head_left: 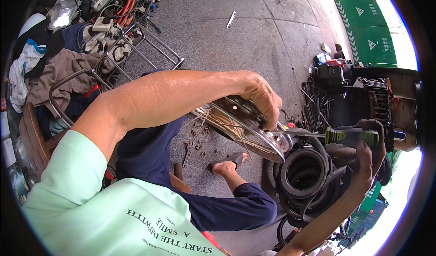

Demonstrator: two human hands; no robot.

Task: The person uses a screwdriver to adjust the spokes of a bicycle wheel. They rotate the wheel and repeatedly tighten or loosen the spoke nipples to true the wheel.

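A spoked metal wheel (271,147) with a shiny rim is tilted in front of me. My left hand (265,99) reaches across from the left, its fingers bent over the wheel's upper edge and gripping it. Over on the right, my right hand (363,158) is closed round the green and black handle of a screwdriver (347,137). The screwdriver's thin shaft points left, its tip at the wheel just by my left fingertips; whether it touches is too small to tell. My left forearm hides part of the wheel.
Black tyres (303,174) are stacked below the screwdriver. Small metal parts and a wrench (186,155) lie on the floor by my sandalled foot. A metal frame (136,44), clothes (56,69) and tangled cables (127,4) fill the left. Tools crowd a dark stand (377,97).
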